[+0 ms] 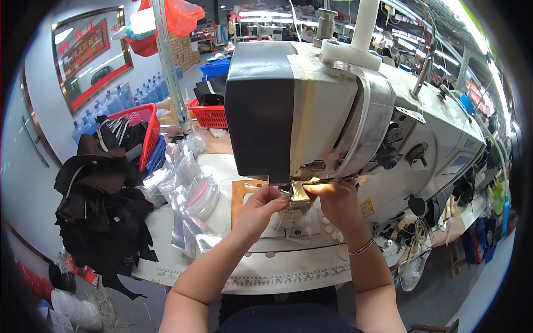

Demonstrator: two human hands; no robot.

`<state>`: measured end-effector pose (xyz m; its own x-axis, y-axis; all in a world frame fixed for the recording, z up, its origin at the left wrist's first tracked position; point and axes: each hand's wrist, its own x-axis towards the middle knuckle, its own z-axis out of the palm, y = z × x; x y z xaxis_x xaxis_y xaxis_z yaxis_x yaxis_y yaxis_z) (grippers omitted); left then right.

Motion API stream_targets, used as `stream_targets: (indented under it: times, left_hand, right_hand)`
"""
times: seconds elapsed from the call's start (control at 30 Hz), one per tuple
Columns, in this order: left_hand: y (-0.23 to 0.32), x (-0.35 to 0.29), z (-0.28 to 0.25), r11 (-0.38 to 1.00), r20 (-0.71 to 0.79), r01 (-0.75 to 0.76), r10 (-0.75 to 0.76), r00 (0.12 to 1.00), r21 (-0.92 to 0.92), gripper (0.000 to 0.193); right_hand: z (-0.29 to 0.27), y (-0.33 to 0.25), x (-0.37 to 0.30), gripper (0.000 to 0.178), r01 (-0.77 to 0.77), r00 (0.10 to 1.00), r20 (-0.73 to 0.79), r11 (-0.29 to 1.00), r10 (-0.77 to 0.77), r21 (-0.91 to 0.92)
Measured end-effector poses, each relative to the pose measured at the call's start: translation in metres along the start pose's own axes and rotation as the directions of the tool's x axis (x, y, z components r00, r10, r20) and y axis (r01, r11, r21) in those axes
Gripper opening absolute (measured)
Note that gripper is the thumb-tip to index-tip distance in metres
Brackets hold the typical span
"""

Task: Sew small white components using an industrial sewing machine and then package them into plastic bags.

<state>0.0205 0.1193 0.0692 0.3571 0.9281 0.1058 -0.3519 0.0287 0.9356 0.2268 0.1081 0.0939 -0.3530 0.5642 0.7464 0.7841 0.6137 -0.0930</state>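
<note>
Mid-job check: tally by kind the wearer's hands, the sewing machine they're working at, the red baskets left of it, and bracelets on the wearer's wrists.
Hands: 2 (left hand, right hand)
Sewing machine: 1
Red baskets: 2 (nearer basket, farther basket)
Bracelet: 1
Total: 6

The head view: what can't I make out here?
Head view:
What the bare left hand might hold: too small, partly covered by it.
What the bare right hand might hold: hidden behind it.
Floor of the leftmost red plastic basket: hidden by dark flat pieces.
Dark blue top: cut off by lower edge.
</note>
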Motion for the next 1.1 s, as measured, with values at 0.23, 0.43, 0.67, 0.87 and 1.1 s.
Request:
stream_targets:
  times: [0.23,0.43,0.67,0.87,1.1]
  left_hand:
    - [0.018,0.004,-0.007,0.987,0.075,0.162,-0.162,0.984,0.005,0.013]
    - [0.005,-0.015,0.013,0.989,-0.037,0.093,-0.098,0.995,-0.119,0.018]
    - [0.004,-0.01,0.017,0.996,-0.094,0.029,-0.036,0.995,-0.08,0.02]
    - [0.003,-0.01,0.016,0.999,-0.074,0.029,-0.03,0.997,-0.026,0.018]
    - [0.011,-0.006,0.009,0.985,-0.075,0.08,-0.092,0.993,-0.15,0.017]
  right_hand:
    - [0.0,-0.008,-0.003,0.03,0.033,0.998,-0.048,0.999,-0.034,-0.033]
    - [0.002,-0.047,-0.041,0.038,-0.46,0.85,0.125,0.604,0.512,0.651]
    - [-0.014,-0.033,-0.029,0.031,-0.588,0.787,0.348,0.448,0.509,0.673]
    - [-0.014,-0.029,-0.032,0.029,-0.571,0.795,0.344,0.425,0.499,0.703]
    - [-0.021,-0.016,-0.099,0.02,-0.568,0.798,0.043,0.727,0.601,0.385]
